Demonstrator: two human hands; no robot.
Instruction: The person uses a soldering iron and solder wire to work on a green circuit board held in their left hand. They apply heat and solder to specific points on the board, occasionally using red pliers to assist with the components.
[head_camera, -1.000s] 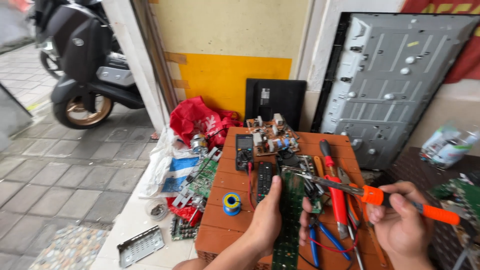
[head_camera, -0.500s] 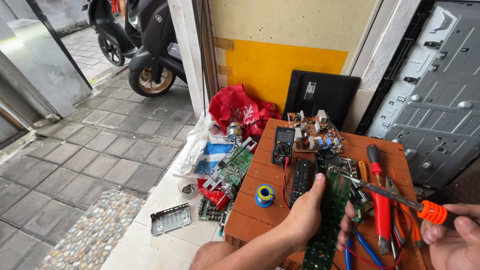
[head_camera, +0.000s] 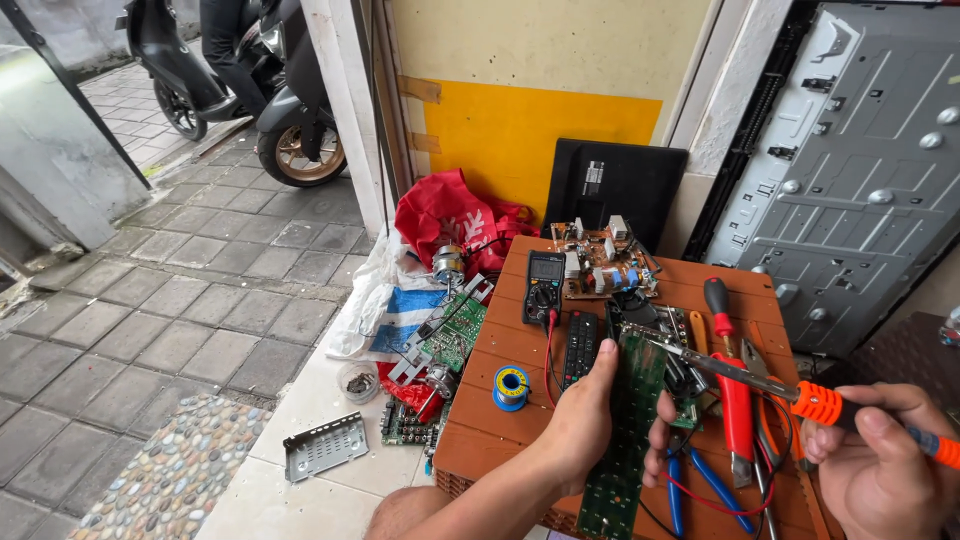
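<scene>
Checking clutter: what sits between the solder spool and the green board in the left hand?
In the head view, only a black remote lies between the solder spool and the long green board.

On the table (head_camera: 700, 285) before me, my left hand (head_camera: 580, 415) holds the long circuit board (head_camera: 622, 430), my right hand (head_camera: 885, 465) lies right of it with the soldering iron (head_camera: 770, 385), the solder spool (head_camera: 511, 386) sits left, and the multimeter (head_camera: 545, 285) lies behind.
</scene>
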